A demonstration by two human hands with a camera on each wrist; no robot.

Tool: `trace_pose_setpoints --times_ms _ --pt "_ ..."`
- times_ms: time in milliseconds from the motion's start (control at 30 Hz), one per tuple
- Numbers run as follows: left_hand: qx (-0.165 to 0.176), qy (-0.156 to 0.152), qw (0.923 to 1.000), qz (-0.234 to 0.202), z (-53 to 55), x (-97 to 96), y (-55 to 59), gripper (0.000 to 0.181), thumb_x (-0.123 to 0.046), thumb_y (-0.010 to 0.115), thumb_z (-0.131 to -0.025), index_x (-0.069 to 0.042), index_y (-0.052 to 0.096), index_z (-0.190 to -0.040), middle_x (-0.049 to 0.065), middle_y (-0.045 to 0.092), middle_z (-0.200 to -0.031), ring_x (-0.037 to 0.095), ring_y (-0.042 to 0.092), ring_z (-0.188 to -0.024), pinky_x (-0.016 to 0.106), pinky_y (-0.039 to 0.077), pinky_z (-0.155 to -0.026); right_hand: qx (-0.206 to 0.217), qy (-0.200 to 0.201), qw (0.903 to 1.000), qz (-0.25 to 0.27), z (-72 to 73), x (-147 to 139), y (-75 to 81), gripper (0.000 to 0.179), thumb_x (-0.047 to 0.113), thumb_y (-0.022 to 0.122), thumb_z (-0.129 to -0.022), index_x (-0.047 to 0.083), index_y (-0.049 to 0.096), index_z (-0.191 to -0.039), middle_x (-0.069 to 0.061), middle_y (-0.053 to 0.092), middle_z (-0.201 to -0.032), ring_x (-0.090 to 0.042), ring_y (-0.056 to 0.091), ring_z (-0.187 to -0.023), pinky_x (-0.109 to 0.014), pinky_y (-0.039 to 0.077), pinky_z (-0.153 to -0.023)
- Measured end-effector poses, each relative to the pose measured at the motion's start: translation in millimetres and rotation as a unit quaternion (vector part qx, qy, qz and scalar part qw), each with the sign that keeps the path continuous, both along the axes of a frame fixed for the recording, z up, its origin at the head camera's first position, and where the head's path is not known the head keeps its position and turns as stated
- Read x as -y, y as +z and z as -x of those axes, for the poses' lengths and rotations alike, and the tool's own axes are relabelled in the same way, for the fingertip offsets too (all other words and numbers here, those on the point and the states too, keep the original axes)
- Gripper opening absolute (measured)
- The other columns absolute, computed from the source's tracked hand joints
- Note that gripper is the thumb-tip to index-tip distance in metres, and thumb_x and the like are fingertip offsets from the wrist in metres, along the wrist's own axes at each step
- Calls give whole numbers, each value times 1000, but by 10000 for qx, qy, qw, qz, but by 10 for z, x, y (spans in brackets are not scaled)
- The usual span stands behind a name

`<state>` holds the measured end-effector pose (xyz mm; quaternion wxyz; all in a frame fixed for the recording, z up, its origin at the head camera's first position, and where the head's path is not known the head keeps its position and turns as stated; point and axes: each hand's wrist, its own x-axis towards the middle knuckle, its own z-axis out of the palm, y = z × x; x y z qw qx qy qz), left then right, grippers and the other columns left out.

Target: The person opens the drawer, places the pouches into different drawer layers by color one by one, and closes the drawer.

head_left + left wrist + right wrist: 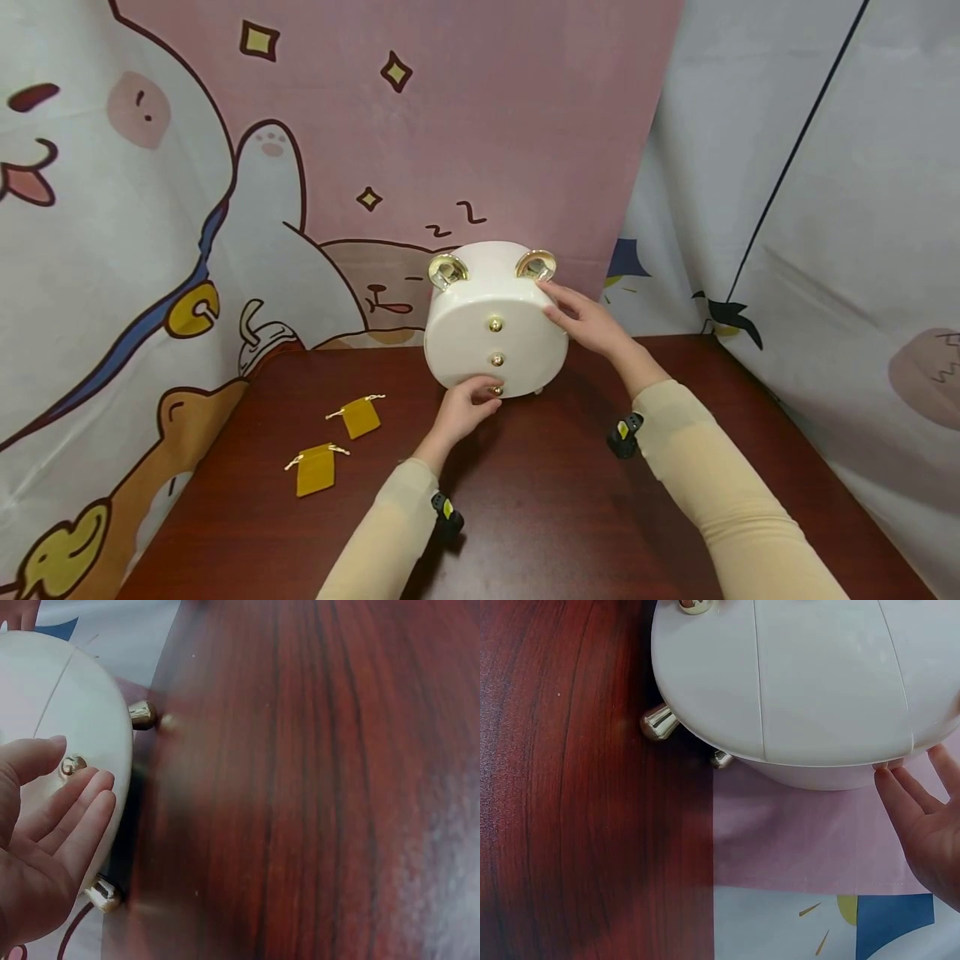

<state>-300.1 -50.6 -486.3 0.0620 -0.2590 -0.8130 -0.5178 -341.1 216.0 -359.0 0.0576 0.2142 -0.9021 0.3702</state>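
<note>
A white rounded box (457, 333), like a small drawer cabinet, stands near the back of the table with three gold knobs down its front and seams between its drawers. Gold ear-like pieces (536, 267) top it, and gold feet (103, 892) hold it up. My left hand (467, 410) is at the lowest knob (73, 765), thumb on one side and nearly straight fingers on the other, with a gap visible. At the box's upper right side, my right hand (588, 323) rests straight fingers against the edge, thumb near the front.
Two mustard drawstring pouches (316, 470) lie on the dark red wooden table (555, 517), left of my left forearm. Behind the box hangs a cartoon-printed cloth (480, 125); more cloth (847, 208) hangs along the right side.
</note>
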Motion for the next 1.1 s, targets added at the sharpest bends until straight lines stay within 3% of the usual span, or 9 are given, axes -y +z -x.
trace_pose_setpoints --times_ms 233,667,933,1100 --pt "254 84 9996 -33 41 -30 -80 31 1 73 -87 -3 69 -118 15 71 -111 28 70 -97 34 56 -81 -8 -9 10000 16 2 6 -6 57 39 53 -102 26 35 -155 -6 27 -161 -34 29 -144 -58 30 -110" --pt "763 920 9903 -709 58 -173 -154 20 -3 76 -85 -10 77 -104 6 73 -100 20 70 -91 27 56 -70 -25 57 9999 82 0 -4 -7 57 37 54 -102 25 35 -155 -8 27 -161 -35 30 -143 -58 31 -110" --pt "1178 916 9794 -1360 59 -228 -176 18 3 72 -87 -3 76 -102 13 74 -92 22 73 -79 28 58 -68 -23 70 10000 68 -2 -7 0 57 37 54 -103 24 35 -155 -7 27 -161 -35 29 -144 -58 31 -110" --pt "1232 793 9771 -1543 50 -222 -182 18 6 70 -87 2 75 -104 16 73 -92 23 72 -79 29 58 -68 -63 94 9999 57 1 -8 -1 57 37 54 -103 23 35 -155 -8 27 -161 -35 30 -143 -58 31 -110"
